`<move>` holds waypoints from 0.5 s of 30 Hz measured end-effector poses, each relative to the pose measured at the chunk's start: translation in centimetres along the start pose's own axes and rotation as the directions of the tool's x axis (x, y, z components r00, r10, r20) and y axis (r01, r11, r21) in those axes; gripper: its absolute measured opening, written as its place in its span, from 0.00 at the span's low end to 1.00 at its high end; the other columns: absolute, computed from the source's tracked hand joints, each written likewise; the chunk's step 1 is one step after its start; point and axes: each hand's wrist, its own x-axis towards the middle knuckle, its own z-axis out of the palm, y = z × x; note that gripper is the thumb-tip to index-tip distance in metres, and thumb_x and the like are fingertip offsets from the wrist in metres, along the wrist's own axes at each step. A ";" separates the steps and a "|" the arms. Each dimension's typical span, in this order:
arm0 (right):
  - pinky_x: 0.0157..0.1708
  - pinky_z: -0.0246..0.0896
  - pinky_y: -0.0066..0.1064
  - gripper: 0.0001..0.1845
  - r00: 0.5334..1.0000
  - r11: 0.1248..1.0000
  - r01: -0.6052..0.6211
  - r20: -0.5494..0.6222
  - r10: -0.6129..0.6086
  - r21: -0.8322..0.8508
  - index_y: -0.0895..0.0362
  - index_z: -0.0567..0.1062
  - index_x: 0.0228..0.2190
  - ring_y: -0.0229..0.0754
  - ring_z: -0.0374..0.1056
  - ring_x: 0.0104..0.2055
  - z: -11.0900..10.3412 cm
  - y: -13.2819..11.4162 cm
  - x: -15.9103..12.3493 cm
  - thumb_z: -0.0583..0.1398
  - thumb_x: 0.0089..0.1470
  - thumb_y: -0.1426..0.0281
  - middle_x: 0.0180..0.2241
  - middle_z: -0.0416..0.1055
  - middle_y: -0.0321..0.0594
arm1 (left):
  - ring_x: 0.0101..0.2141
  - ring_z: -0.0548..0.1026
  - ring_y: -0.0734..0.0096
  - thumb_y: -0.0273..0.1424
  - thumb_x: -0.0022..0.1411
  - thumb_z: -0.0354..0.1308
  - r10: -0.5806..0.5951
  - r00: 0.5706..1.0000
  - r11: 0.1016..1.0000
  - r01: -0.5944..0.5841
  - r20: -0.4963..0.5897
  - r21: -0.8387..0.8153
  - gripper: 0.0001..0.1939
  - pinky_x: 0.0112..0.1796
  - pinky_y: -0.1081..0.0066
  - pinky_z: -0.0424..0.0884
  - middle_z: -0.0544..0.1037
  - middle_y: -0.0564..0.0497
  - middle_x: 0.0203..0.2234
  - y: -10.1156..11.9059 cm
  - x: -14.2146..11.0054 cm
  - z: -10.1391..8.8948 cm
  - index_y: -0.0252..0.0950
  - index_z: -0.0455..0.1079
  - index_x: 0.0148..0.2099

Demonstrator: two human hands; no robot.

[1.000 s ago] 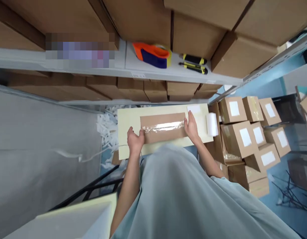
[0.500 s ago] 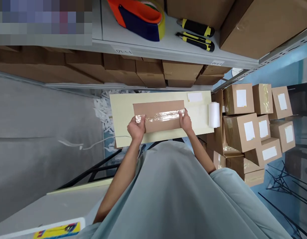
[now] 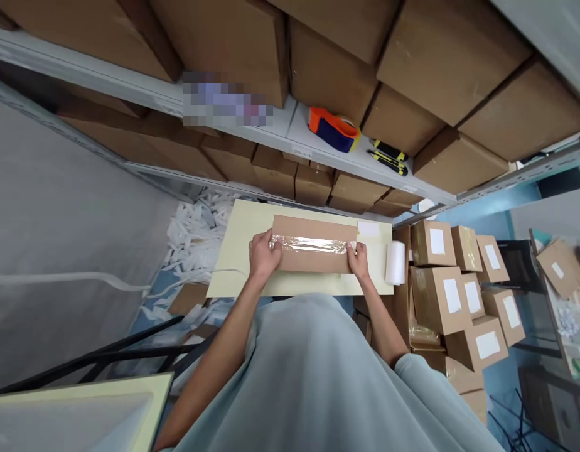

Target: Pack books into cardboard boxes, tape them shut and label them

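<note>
A brown cardboard box (image 3: 316, 261), with a strip of shiny clear tape (image 3: 313, 245) along its middle, is held between my two hands above a pale yellow tabletop (image 3: 245, 220). My left hand (image 3: 264, 254) grips its left end, thumb on the tape end. At the right end my right hand (image 3: 358, 258) is closed round the edge, its thumb likewise on the tape. A white label (image 3: 368, 229) lies on the tabletop just beyond the box's right end. The underside of the box is hidden.
A white roll (image 3: 395, 263) stands at the tabletop's right end. Taped, labelled boxes (image 3: 443, 298) are stacked to the right. On the shelf ahead lie an orange and blue tape dispenser (image 3: 334, 130) and two utility knives (image 3: 388, 157). Paper scraps (image 3: 191, 235) cover the floor at left.
My head view has tilted and shifted, so more shelf boxes show above. Both hands keep their hold at the ends of the cardboard box.
</note>
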 end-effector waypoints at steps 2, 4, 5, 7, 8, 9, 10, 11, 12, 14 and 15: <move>0.58 0.74 0.41 0.35 0.998 0.996 0.057 -0.041 -0.054 0.074 0.59 0.80 0.55 0.54 0.70 0.62 -0.3 -1.1 -0.4 0.50 0.76 0.44 0.58 0.74 0.57 | 0.61 0.76 0.44 0.35 0.68 0.60 0.070 0.997 0.997 -0.071 -0.037 -0.027 0.26 0.68 0.50 0.69 0.80 0.36 0.57 -0.2 0.7 -1.5 0.34 0.76 0.66; 0.55 0.76 0.41 0.33 0.993 0.985 0.100 -0.073 -0.090 0.139 0.58 0.81 0.53 0.53 0.73 0.58 -0.3 -2.1 -0.8 0.54 0.73 0.43 0.57 0.73 0.56 | 0.61 0.77 0.46 0.35 0.68 0.61 0.103 0.994 0.993 -0.105 -0.047 -0.049 0.28 0.66 0.52 0.71 0.78 0.37 0.61 -0.5 1.4 -2.8 0.35 0.74 0.68; 0.56 0.77 0.42 0.32 0.992 0.981 0.111 -0.078 -0.099 0.158 0.58 0.81 0.52 0.53 0.74 0.56 -0.1 -2.5 -1.1 0.57 0.71 0.43 0.57 0.72 0.55 | 0.61 0.77 0.46 0.34 0.68 0.61 0.081 0.995 0.995 -0.084 -0.049 -0.056 0.28 0.66 0.52 0.72 0.78 0.37 0.62 -0.8 1.7 -3.2 0.35 0.73 0.67; 0.58 0.78 0.43 0.29 0.993 0.977 0.105 -0.064 -0.095 0.186 0.58 0.82 0.50 0.52 0.77 0.54 1.0 -3.0 -1.9 0.61 0.68 0.45 0.57 0.72 0.55 | 0.60 0.79 0.46 0.32 0.66 0.62 -0.016 0.999 0.998 0.013 -0.049 -0.066 0.27 0.64 0.52 0.73 0.78 0.36 0.62 -1.5 2.1 -3.5 0.35 0.72 0.66; 0.58 0.79 0.44 0.27 0.996 0.976 0.089 -0.044 -0.082 0.200 0.58 0.82 0.48 0.52 0.78 0.53 1.8 -3.0 -2.4 0.63 0.67 0.46 0.56 0.72 0.54 | 0.60 0.79 0.45 0.30 0.65 0.63 -0.074 0.996 0.995 0.071 -0.048 -0.070 0.26 0.63 0.52 0.74 0.79 0.35 0.61 -2.0 2.2 -3.5 0.35 0.72 0.64; 0.57 0.80 0.44 0.25 0.998 0.975 0.067 -0.016 -0.065 0.212 0.57 0.82 0.46 0.52 0.79 0.53 2.7 -2.9 -3.0 0.63 0.66 0.48 0.56 0.72 0.54 | 0.59 0.80 0.45 0.28 0.63 0.62 -0.127 0.991 0.989 0.123 -0.047 -0.078 0.25 0.62 0.52 0.75 0.80 0.35 0.59 -2.6 2.1 -3.4 0.35 0.71 0.63; 0.56 0.81 0.44 0.23 0.999 0.974 0.041 0.014 -0.045 0.225 0.57 0.82 0.44 0.52 0.80 0.52 3.7 -2.7 -3.6 0.64 0.66 0.49 0.55 0.72 0.54 | 0.59 0.80 0.45 0.27 0.63 0.62 -0.167 0.985 0.983 0.162 -0.048 -0.091 0.24 0.61 0.52 0.76 0.80 0.35 0.58 -3.2 2.0 -3.3 0.36 0.71 0.61; 0.55 0.82 0.45 0.21 0.999 0.972 0.015 0.042 -0.025 0.233 0.56 0.82 0.42 0.52 0.80 0.52 4.8 -2.5 -4.3 0.64 0.66 0.50 0.55 0.73 0.53 | 0.59 0.81 0.45 0.26 0.62 0.61 -0.196 0.979 0.976 0.190 -0.050 -0.107 0.24 0.61 0.53 0.76 0.81 0.35 0.57 -3.9 1.9 -3.2 0.36 0.70 0.60; 0.53 0.83 0.45 0.20 0.998 0.971 -0.008 0.067 -0.008 0.238 0.55 0.82 0.40 0.53 0.81 0.52 5.8 -2.2 -5.0 0.65 0.66 0.51 0.53 0.74 0.53 | 0.59 0.81 0.46 0.25 0.61 0.61 -0.223 0.973 0.968 0.215 -0.051 -0.128 0.23 0.60 0.55 0.76 0.81 0.35 0.57 -4.6 1.7 -3.0 0.37 0.70 0.59; 0.53 0.84 0.47 0.16 0.996 0.972 -0.037 0.092 0.016 0.232 0.54 0.83 0.40 0.54 0.81 0.52 7.5 -1.6 -6.4 0.66 0.66 0.54 0.51 0.76 0.51 | 0.58 0.81 0.47 0.25 0.60 0.60 -0.278 0.960 0.949 0.267 -0.044 -0.170 0.23 0.60 0.57 0.77 0.80 0.35 0.57 -6.0 1.3 -2.8 0.37 0.68 0.58; 0.53 0.84 0.47 0.14 0.995 0.975 -0.045 0.098 0.024 0.218 0.54 0.83 0.41 0.54 0.81 0.53 8.2 -1.4 -7.0 0.66 0.66 0.56 0.51 0.77 0.51 | 0.58 0.81 0.47 0.25 0.60 0.60 -0.296 0.955 0.941 0.285 -0.037 -0.182 0.23 0.60 0.56 0.77 0.80 0.34 0.57 -6.7 1.1 -2.7 0.37 0.68 0.58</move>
